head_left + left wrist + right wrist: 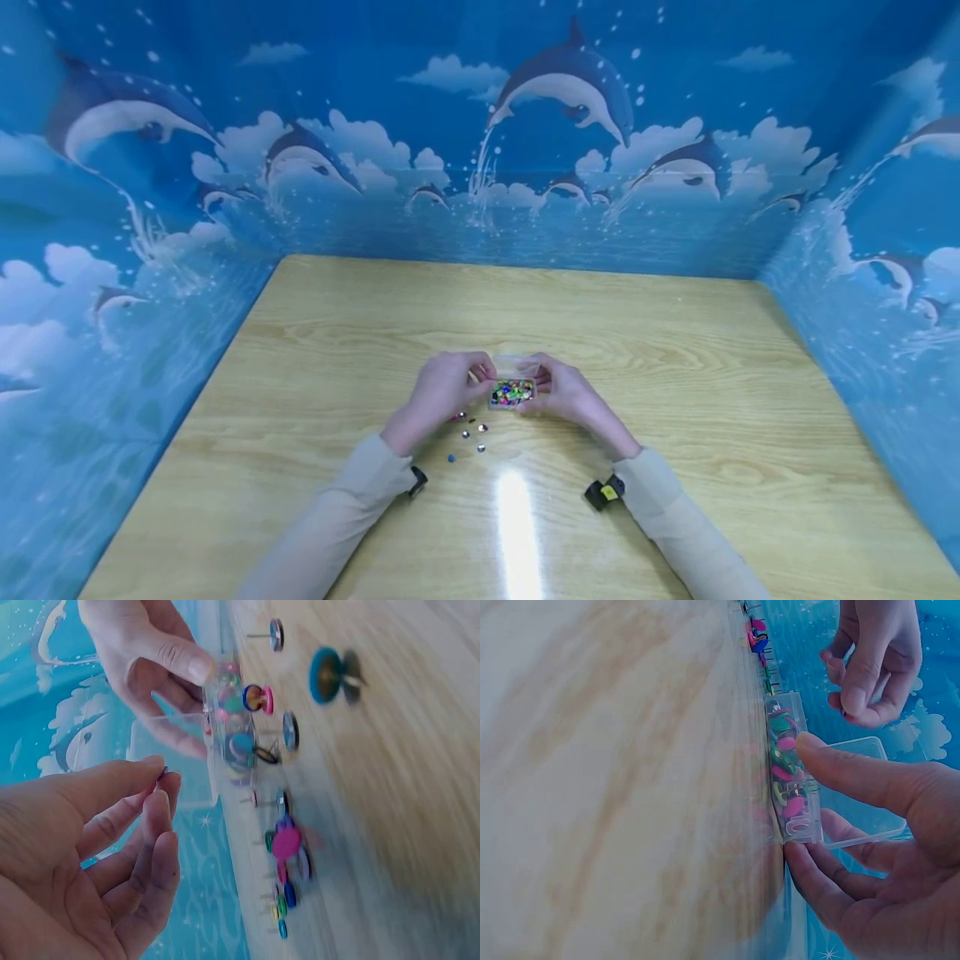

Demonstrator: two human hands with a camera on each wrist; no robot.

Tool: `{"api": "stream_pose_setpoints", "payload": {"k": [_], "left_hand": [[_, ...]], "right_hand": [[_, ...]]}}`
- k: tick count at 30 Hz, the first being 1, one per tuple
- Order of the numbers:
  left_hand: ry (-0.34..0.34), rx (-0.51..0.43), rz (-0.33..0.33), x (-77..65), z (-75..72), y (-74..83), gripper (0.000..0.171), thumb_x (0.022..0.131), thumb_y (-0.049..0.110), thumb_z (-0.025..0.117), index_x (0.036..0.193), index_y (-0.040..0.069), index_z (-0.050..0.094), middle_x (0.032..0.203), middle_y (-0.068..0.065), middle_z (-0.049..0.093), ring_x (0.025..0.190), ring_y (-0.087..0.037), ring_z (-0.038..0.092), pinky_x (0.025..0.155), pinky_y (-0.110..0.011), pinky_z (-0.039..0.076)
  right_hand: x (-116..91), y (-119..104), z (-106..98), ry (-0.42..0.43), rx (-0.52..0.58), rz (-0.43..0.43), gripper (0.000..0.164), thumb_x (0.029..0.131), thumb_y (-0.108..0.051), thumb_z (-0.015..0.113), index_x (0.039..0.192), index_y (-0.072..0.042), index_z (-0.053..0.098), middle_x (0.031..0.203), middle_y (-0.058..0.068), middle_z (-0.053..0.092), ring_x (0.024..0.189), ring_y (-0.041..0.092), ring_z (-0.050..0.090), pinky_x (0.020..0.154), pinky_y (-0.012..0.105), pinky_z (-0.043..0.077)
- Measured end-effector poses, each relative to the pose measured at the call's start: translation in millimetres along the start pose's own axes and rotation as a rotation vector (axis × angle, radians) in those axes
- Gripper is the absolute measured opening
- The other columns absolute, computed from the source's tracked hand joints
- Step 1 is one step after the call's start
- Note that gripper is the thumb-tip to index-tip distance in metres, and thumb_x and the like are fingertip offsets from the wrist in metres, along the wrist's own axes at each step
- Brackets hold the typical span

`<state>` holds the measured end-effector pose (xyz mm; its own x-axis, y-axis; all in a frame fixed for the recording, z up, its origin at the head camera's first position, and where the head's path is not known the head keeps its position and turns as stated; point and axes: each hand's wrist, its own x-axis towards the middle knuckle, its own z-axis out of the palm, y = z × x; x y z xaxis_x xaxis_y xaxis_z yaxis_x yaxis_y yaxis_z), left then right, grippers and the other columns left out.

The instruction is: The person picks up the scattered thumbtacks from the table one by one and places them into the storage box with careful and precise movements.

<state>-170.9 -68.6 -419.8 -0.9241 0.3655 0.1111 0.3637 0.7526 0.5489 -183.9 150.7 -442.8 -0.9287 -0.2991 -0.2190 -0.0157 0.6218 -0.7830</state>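
Observation:
A small clear plastic box (512,393) full of multicoloured thumbtacks sits on the table with its hinged lid (862,784) open. My right hand (566,393) grips the box at its right side, thumb on the front and fingers around the end. Over the box's left side, my left hand (444,390) pinches a tiny dark thumbtack (161,774) between thumb and index finger, mostly hidden by the fingertips. Loose thumbtacks lie left of and in front of the box, among them a blue one (452,458) and a pink one (286,843).
The wooden table (712,400) stretches out on all sides of the hands. Blue dolphin-printed sheeting (420,100) stands along its back and both sides. A bright light reflection falls on the tabletop nearer the person.

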Motion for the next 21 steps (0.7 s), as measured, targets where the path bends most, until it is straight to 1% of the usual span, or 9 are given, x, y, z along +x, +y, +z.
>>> {"api": "stream_pose_setpoints", "payload": {"k": [6, 9, 11, 13, 16, 19, 21], "left_hand": [[-0.008, -0.010, 0.016, 6.7, 9.9, 7.5, 0.006, 0.088, 0.020, 0.079, 0.090, 0.020, 0.074, 0.088, 0.004, 0.077, 0.070, -0.008, 0.067, 0.062, -0.022, 0.052], [-0.023, -0.023, 0.010, 7.3, 12.8, 9.4, 0.005, 0.089, 0.021, 0.078, 0.093, 0.018, 0.075, 0.090, 0.002, 0.077, 0.071, -0.008, 0.068, 0.063, -0.021, 0.053], [-0.031, -0.034, -0.008, 6.3, 13.5, 9.3, 0.007, 0.090, 0.023, 0.078, 0.094, 0.018, 0.076, 0.091, 0.002, 0.077, 0.072, -0.009, 0.068, 0.064, -0.023, 0.054], [-0.032, -0.043, -0.033, 5.0, 13.0, 7.9, 0.008, 0.091, 0.024, 0.077, 0.095, 0.018, 0.076, 0.092, 0.002, 0.077, 0.073, -0.009, 0.069, 0.066, -0.024, 0.055], [-0.007, -0.043, -0.049, 3.1, 10.1, 4.1, 0.007, 0.092, 0.025, 0.076, 0.094, 0.018, 0.076, 0.091, 0.003, 0.076, 0.072, -0.009, 0.068, 0.066, -0.026, 0.056], [0.008, -0.034, -0.055, 2.5, 4.9, -0.9, 0.006, 0.093, 0.024, 0.075, 0.093, 0.019, 0.075, 0.090, 0.003, 0.076, 0.071, -0.009, 0.067, 0.065, -0.026, 0.056], [0.006, -0.036, -0.079, 1.6, -0.2, -5.6, 0.006, 0.093, 0.024, 0.074, 0.093, 0.018, 0.075, 0.090, 0.003, 0.076, 0.071, -0.009, 0.067, 0.065, -0.026, 0.056]], "right_hand": [[-2, 4, -2, 0.013, -0.008, 0.009, 0.069, 0.072, -0.014, 0.091, 0.135, -0.013, 0.060, 0.117, 0.011, 0.063, 0.107, 0.026, 0.061, 0.096, 0.043, 0.054], [-3, 5, -3, 0.017, -0.002, 0.022, 0.069, 0.072, -0.014, 0.091, 0.134, -0.014, 0.061, 0.118, 0.010, 0.063, 0.108, 0.027, 0.061, 0.097, 0.043, 0.054], [-4, 5, -3, 0.016, -0.003, 0.011, 0.069, 0.072, -0.013, 0.091, 0.134, -0.013, 0.061, 0.117, 0.010, 0.063, 0.107, 0.027, 0.062, 0.096, 0.044, 0.055], [-4, 5, -2, 0.010, 0.003, -0.005, 0.069, 0.072, -0.013, 0.091, 0.134, -0.012, 0.061, 0.116, 0.010, 0.064, 0.106, 0.027, 0.062, 0.095, 0.043, 0.055], [-3, 3, -1, 0.008, 0.008, -0.029, 0.069, 0.072, -0.012, 0.091, 0.134, -0.011, 0.061, 0.115, 0.011, 0.064, 0.104, 0.027, 0.063, 0.093, 0.041, 0.056], [-3, 2, -1, 0.017, 0.001, -0.023, 0.070, 0.071, -0.012, 0.091, 0.134, -0.011, 0.061, 0.113, 0.010, 0.065, 0.102, 0.026, 0.064, 0.092, 0.040, 0.057], [-3, 1, 0, 0.020, -0.007, -0.011, 0.070, 0.070, -0.012, 0.092, 0.133, -0.012, 0.062, 0.114, 0.009, 0.065, 0.102, 0.025, 0.064, 0.092, 0.040, 0.057]]}}
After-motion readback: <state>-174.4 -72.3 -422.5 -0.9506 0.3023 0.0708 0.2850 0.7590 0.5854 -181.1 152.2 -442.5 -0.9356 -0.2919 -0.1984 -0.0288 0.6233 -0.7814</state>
